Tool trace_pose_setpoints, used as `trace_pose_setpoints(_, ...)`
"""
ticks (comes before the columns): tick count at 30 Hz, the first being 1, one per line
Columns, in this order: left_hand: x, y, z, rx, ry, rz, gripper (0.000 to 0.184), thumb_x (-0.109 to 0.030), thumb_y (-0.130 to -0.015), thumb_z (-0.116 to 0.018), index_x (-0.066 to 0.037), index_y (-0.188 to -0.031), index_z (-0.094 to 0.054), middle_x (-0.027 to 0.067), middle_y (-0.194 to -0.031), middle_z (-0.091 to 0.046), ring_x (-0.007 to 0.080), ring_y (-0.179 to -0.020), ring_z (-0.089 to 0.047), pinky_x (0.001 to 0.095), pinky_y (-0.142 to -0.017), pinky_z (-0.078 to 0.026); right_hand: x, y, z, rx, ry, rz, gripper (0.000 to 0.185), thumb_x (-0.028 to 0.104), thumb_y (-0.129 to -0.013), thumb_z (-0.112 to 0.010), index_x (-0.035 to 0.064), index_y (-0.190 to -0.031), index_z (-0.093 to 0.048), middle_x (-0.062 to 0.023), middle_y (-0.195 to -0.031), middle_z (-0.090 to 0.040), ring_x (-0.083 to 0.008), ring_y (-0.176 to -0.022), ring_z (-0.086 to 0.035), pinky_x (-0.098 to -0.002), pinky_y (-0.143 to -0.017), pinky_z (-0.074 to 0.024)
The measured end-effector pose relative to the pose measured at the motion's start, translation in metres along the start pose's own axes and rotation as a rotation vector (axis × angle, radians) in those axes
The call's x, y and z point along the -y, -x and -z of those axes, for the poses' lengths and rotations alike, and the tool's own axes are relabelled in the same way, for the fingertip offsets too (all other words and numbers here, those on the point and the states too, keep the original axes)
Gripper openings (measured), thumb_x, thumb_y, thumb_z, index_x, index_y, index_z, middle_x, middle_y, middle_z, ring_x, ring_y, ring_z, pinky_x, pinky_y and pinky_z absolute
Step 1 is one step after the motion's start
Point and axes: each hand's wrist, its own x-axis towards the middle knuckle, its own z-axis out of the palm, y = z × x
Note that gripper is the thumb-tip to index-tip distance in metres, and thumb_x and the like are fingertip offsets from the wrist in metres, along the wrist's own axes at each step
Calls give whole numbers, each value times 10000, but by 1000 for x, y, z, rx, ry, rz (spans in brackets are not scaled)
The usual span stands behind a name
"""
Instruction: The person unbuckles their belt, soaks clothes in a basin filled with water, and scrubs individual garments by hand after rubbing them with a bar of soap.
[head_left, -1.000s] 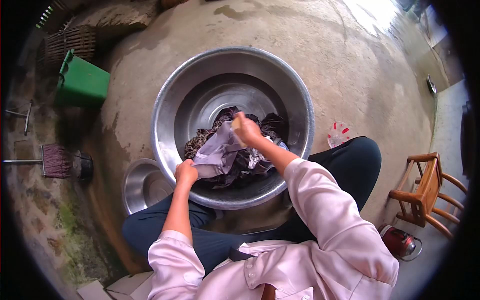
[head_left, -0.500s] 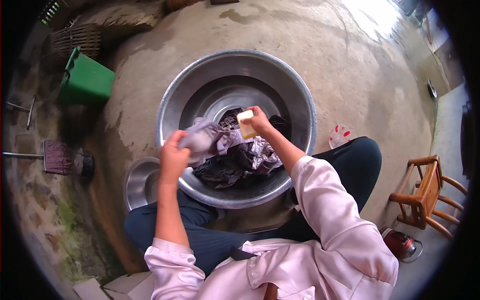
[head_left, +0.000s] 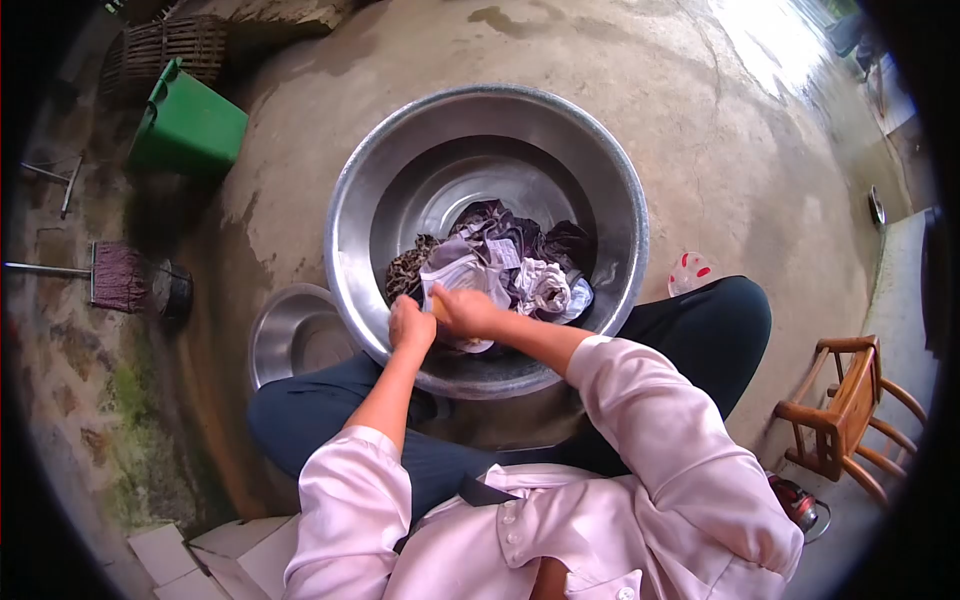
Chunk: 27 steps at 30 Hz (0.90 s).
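A large metal basin (head_left: 350, 200) holds a wet heap of dark and patterned clothes (head_left: 490, 218). Near its front left edge, my left hand (head_left: 411, 325) is closed on a pale purple garment (head_left: 458, 278). My right hand (head_left: 468, 312) is right beside it, wrapped round a yellowish soap bar (head_left: 437, 308) that rests against the garment and is mostly hidden by the fingers. A white crumpled cloth (head_left: 542, 286) lies to the right in the heap.
A smaller metal basin (head_left: 268, 335) stands at the left. Further left are a green bin (head_left: 195, 125), a mop (head_left: 118, 276) and a dark bucket (head_left: 177, 290). A wooden chair (head_left: 845, 405) and a red flask (head_left: 790, 500) are at the right.
My left hand has lowered the lifted garment back over the heap and moved right. My right hand has come down and left with the soap, so both hands now meet.
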Motion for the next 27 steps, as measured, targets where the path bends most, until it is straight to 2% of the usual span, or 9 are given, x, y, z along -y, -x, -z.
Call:
trace_pose_setpoints(3, -12, 19, 0, 490, 452, 483, 295, -123, -791, -683, 42, -954, -500, 182, -879, -617, 335, -610, -653, 446, -525, -568, -16, 5, -11, -33, 198, 29, 419, 257, -833, -581, 111, -1202, -447, -203, -913, -622, -372, -845, -637, -472, -679, -509)
trace_pose_setpoints(4, -6, 17, -9, 539, 510, 523, 348, -127, -796, -714, 83, -998, -524, 181, -801, -614, 298, -547, -644, 416, -423, -562, -23, 6, -10, -55, 258, 26, 400, 247, -846, -560, 104, -1203, -450, -192, -917, -620, -359, -846, -638, -465, -681, -513)
trace_pose_setpoints(7, 11, 4, -24, 632, 654, 564, 316, -110, -804, -699, 101, -985, -549, 186, -752, -611, 308, -567, -649, 420, -456, -569, -65, -1, 7, -214, 479, 36, 347, 202, -847, -547, 94, -1165, -457, -181, -888, -606, -336, -823, -633, -434, -701, -517)
trace_pose_setpoints(8, 9, 3, -25, 617, 701, 621, 247, -108, -816, -684, 92, -905, -570, 176, -767, -615, 295, -566, -640, 423, -478, -571, -73, 0, 17, -216, 438, -61, 347, 191, -841, -554, 93, -1159, -453, -176, -888, -605, -338, -823, -633, -431, -706, -516)
trace_pose_setpoints(13, 3, 1, -28, 623, 887, 660, 260, -126, -855, -628, 76, -995, -544, 171, -822, -605, 322, -642, -635, 454, -557, -580, -44, -2, 24, -237, 51, -327, 391, 163, -795, -602, 86, -1132, -419, -221, -873, -631, -413, -828, -628, -489, -714, -491)
trace_pose_setpoints(17, 5, -5, -42, 564, 807, 570, 281, -23, -830, -605, 47, -1068, -472, 181, -871, -603, 302, -596, -631, 421, -462, -565, -5, -1, -13, -84, 8, -90, 450, 213, -786, -618, 92, -1161, -401, -252, -873, -632, -434, -814, -625, -519, -707, -482)
trace_pose_setpoints(23, -13, -2, -21, 526, 808, 520, 266, -26, -819, -586, -20, -1048, -451, 156, -825, -601, 284, -603, -633, 407, -477, -540, -67, -1, 18, -208, 209, -234, 358, 232, -844, -548, 86, -1144, -418, -253, -932, -628, -429, -816, -631, -514, -682, -499)
trace_pose_setpoints(26, -11, -10, -18, 616, 732, 597, 204, -62, -815, -588, -53, -994, -492, 88, -716, -544, 183, -511, -530, 343, -460, -500, -76, -4, 34, -311, 100, -369, 339, 219, -842, -559, 91, -1129, -430, -233, -913, -628, -428, -836, -623, -503, -706, -492)
trace_pose_setpoints(27, -9, -10, -21, 665, 687, 617, 184, -68, -814, -588, -61, -978, -506, 74, -691, -527, 164, -490, -502, 328, -454, -489, -70, -6, 34, -310, 14, -279, 339, 202, -833, -568, 92, -1124, -435, -226, -903, -628, -426, -838, -621, -500, -712, -489)
